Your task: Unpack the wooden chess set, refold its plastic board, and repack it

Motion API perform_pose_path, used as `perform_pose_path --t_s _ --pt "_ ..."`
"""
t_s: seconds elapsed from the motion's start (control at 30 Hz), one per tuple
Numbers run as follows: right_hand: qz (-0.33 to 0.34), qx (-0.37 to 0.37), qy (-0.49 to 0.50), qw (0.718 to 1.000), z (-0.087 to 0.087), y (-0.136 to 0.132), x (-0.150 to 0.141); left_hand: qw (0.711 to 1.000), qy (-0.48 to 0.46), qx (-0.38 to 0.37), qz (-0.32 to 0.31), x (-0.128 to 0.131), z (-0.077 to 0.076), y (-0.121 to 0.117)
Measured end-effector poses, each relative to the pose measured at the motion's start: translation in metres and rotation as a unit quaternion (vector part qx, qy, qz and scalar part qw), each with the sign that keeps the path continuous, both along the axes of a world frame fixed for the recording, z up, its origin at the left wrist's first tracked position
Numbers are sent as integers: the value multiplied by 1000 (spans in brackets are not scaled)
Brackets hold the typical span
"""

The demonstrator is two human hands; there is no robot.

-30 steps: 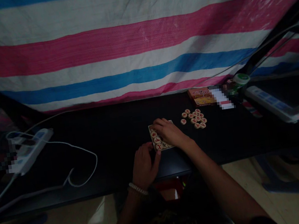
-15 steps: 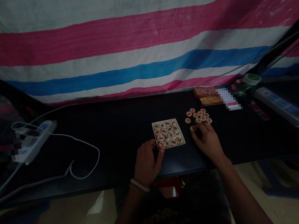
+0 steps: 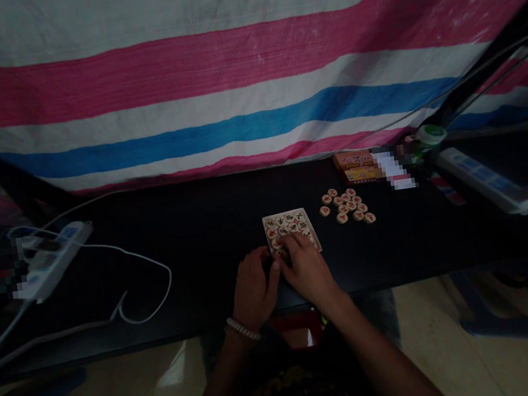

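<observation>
A small square white box [image 3: 287, 214] on the black table holds rows of round wooden Chinese chess pieces [image 3: 290, 218] with black and red characters. At its lower left corner, my left hand [image 3: 255, 287] holds the box, fingers by the left side and thumb at the near edge. My right hand [image 3: 310, 271] reaches over the near part of the box, fingers bent down around a chess piece [image 3: 282, 254] at the near left corner. That hand hides several pieces in the near rows. Loose red-character pieces [image 3: 343, 208] lie to the right of the box.
An orange printed carton [image 3: 355, 167] stands at the back right, near a green-and-white container [image 3: 429, 136]. Power strips lie at the right [image 3: 485, 180] and left [image 3: 56, 260], with a white cable [image 3: 169, 273] looping over the table [image 3: 200, 233]. Striped sheeting [image 3: 226, 65] hangs behind.
My right hand has moved left from the loose pieces to the box, carrying a chess piece. The left hand stays at the box corner. The view has shifted slightly.
</observation>
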State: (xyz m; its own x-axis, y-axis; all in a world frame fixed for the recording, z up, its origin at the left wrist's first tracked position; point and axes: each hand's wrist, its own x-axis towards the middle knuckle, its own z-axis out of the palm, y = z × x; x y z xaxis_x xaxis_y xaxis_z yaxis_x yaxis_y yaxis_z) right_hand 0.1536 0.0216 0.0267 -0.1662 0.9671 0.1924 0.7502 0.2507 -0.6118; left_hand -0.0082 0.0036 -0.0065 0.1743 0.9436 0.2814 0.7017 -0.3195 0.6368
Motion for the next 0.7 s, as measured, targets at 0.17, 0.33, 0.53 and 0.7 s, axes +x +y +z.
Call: perform_pose_path --t_s 0.17,0.33,0.53,0.7 --pt "19 -28 48 998 -3 4 1 1000 -3 -5 -6 -1 1 0" --pt "-8 -9 130 991 -3 0 7 1000 -4 -6 -4 0 2 0" --pt "-121 84 81 986 -9 2 62 1000 0 -6 -13 1 5 0" --pt "-182 96 -15 979 -30 12 119 1000 5 -5 -14 1 6 0"
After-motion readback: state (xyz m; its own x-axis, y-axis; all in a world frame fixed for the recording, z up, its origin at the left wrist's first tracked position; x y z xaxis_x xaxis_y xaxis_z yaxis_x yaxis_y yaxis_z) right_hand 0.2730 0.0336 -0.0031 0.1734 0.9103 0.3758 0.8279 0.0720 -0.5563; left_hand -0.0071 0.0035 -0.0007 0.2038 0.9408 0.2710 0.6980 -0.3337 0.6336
